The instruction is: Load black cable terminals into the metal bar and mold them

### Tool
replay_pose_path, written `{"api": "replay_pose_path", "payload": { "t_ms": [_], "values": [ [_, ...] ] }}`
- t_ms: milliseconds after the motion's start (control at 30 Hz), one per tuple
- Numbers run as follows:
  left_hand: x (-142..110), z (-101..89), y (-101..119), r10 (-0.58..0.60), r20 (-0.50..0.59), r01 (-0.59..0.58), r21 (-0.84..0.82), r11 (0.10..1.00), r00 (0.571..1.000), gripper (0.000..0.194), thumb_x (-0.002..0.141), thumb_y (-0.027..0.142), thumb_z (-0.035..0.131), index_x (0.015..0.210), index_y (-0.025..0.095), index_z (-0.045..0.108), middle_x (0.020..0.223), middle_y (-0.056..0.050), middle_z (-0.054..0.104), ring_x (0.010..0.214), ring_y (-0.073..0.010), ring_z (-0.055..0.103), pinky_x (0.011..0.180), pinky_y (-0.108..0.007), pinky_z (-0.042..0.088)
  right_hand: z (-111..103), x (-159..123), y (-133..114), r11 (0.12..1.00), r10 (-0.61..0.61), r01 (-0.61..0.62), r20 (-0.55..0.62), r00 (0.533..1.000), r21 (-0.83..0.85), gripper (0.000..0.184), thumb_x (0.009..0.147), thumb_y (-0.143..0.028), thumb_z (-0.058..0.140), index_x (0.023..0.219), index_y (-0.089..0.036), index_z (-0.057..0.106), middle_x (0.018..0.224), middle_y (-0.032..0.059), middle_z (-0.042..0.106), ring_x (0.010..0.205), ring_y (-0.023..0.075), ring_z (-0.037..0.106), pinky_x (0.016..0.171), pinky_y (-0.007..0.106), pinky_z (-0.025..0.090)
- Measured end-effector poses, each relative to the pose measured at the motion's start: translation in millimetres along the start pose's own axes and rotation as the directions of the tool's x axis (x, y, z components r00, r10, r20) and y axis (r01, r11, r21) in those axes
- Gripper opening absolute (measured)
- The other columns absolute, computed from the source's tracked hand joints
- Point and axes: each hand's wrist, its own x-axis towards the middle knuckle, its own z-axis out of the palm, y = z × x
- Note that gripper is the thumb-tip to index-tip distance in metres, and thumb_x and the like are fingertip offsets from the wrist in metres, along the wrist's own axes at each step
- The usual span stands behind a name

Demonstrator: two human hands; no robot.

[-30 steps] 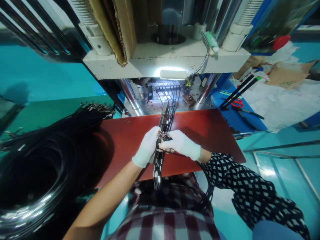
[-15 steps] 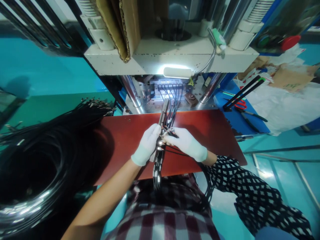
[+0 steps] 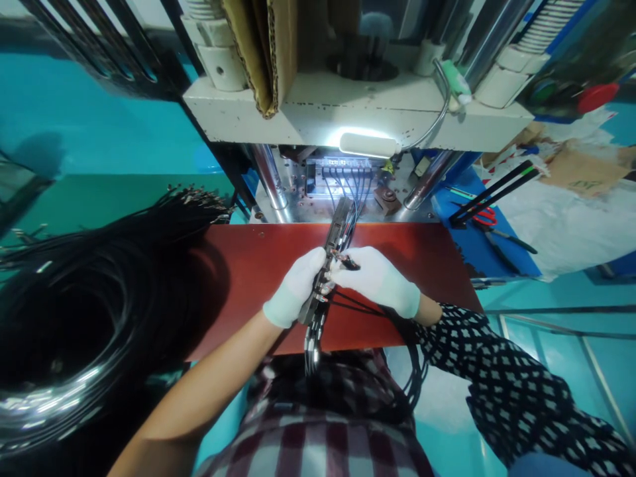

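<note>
Both my hands wear white gloves and meet over the red work board [image 3: 258, 265]. My left hand [image 3: 294, 289] is closed around a long dark metal fixture bar [image 3: 336, 228] that points toward the machine. My right hand [image 3: 377, 279] pinches the metal-tipped ends of thin black cables [image 3: 348, 262] against that bar. More black cables [image 3: 362, 308] trail from under my right hand down over the board's near edge to my lap. Other cable ends sit in the lit mould [image 3: 342, 179] behind the board.
A big coil of black cables [image 3: 99, 298] fills the left side, with its metal-tipped ends [image 3: 199, 199] near the board's far left corner. A press machine [image 3: 358, 112] with a lamp [image 3: 368, 144] stands behind. Scissors [image 3: 484, 215] and black rods [image 3: 497, 189] lie on a blue surface at right.
The view has shifted a little, so hands and machine sit further right. My right hand has moved slightly up along the bar with the cable ends. My left hand's grip is unchanged.
</note>
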Motion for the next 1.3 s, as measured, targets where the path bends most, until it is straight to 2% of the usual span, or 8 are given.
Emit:
{"api": "replay_pose_path", "payload": {
  "t_ms": [233, 400, 533, 733, 967, 1067, 1167, 1300],
  "values": [
    [-0.6, -0.2, -5.4, -0.007, -0.094, 0.003, -0.046, 0.999, 0.996, 0.039, 0.097, 0.055, 0.047, 0.083, 0.019, 0.054, 0.07, 0.002, 0.05, 0.056, -0.0102, 0.041, 0.056, -0.026, 0.039, 9.2, 5.1, -4.6, 0.996, 0.051, -0.051, 0.005, 0.999, -0.078, 0.021, 0.085, -0.032, 0.062, 0.07, -0.017, 0.064, 0.077, 0.0044, 0.067, 0.075, 0.0176, 0.055, 0.069, 0.028, 0.041],
    [-4.1, 7.0, 0.9, 0.185, -0.179, -0.147, 0.207, 0.967, 0.966, 0.034, 0.099, 0.046, 0.047, 0.079, 0.019, 0.049, 0.076, 0.001, 0.047, 0.069, -0.0129, 0.045, 0.067, -0.027, 0.04, 17.9, 4.5, -1.0, 0.994, 0.093, -0.093, -0.006, 0.996, -0.053, 0.021, 0.085, -0.03, 0.059, 0.068, -0.018, 0.059, 0.072, 0.0025, 0.065, 0.072, 0.0167, 0.054, 0.067, 0.027, 0.04],
    [-3.3, 7.9, -0.2, 0.21, -0.176, -0.152, 0.296, 0.943, 0.962, 0.035, 0.1, 0.046, 0.045, 0.077, 0.02, 0.044, 0.073, 0.002, 0.042, 0.067, -0.013, 0.041, 0.065, -0.027, 0.037, 22.2, 4.2, 6.5, 0.997, 0.081, -0.081, -0.007, 0.997, 0.004, 0.017, 0.086, -0.03, 0.059, 0.076, -0.016, 0.063, 0.077, 0.0031, 0.067, 0.074, 0.0173, 0.057, 0.07, 0.028, 0.043],
    [-0.3, 3.4, 3.8, 0.149, -0.017, -0.14, 0.248, 0.959, 0.989, 0.036, 0.1, 0.043, 0.044, 0.074, 0.019, 0.043, 0.073, 0.002, 0.041, 0.069, -0.0127, 0.039, 0.067, -0.027, 0.037, 2.8, -3.5, 17.4, 0.992, -0.083, 0.067, 0.147, 0.986, 0.11, 0.019, 0.089, -0.033, 0.061, 0.089, -0.016, 0.07, 0.091, 0.0031, 0.072, 0.086, 0.0193, 0.063, 0.083, 0.031, 0.048],
    [0.5, -0.3, 8.0, 0.138, 0.065, -0.149, 0.241, 0.959, 0.988, 0.036, 0.101, 0.044, 0.042, 0.077, 0.018, 0.048, 0.074, 0.001, 0.044, 0.07, -0.013, 0.04, 0.067, -0.027, 0.038, -21.9, -12.2, 21.8, 0.99, -0.117, 0.109, 0.097, 0.988, 0.085, 0.029, 0.087, -0.015, 0.052, 0.11, -0.02, 0.069, 0.113, 0.0035, 0.07, 0.113, 0.0195, 0.062, 0.104, 0.033, 0.044],
    [1.0, -0.4, 9.8, 0.124, 0.077, -0.139, 0.245, 0.959, 0.989, 0.036, 0.1, 0.045, 0.042, 0.078, 0.017, 0.05, 0.074, 0.001, 0.045, 0.07, -0.0137, 0.042, 0.067, -0.028, 0.039, -20.0, -13.9, 21.7, 0.995, -0.044, 0.036, 0.087, 0.995, 0.096, 0.022, 0.085, -0.018, 0.058, 0.104, -0.019, 0.068, 0.103, 0.003, 0.072, 0.101, 0.0191, 0.065, 0.093, 0.032, 0.049],
    [1.4, -0.4, 12.1, 0.128, 0.093, -0.147, 0.238, 0.96, 0.987, 0.036, 0.1, 0.045, 0.042, 0.08, 0.017, 0.052, 0.08, -0.002, 0.051, 0.074, -0.0156, 0.046, 0.072, -0.03, 0.043, -12.6, -16.0, 20.5, 0.994, 0.028, -0.026, -0.009, 1.0, 0.108, 0.016, 0.08, -0.026, 0.07, 0.092, -0.017, 0.067, 0.087, 0.0016, 0.071, 0.08, 0.0169, 0.064, 0.076, 0.029, 0.05],
    [1.5, -1.6, 13.8, 0.118, 0.111, -0.141, 0.228, 0.963, 0.987, 0.035, 0.099, 0.044, 0.043, 0.081, 0.016, 0.053, 0.086, -0.004, 0.057, 0.08, -0.0172, 0.05, 0.078, -0.032, 0.045, -1.9, -16.8, 17.8, 0.999, -0.041, 0.037, -0.149, 0.988, -0.024, 0.022, 0.084, -0.036, 0.068, 0.074, -0.017, 0.063, 0.07, -0.0008, 0.063, 0.066, 0.0132, 0.054, 0.064, 0.026, 0.043]
  ]
}}
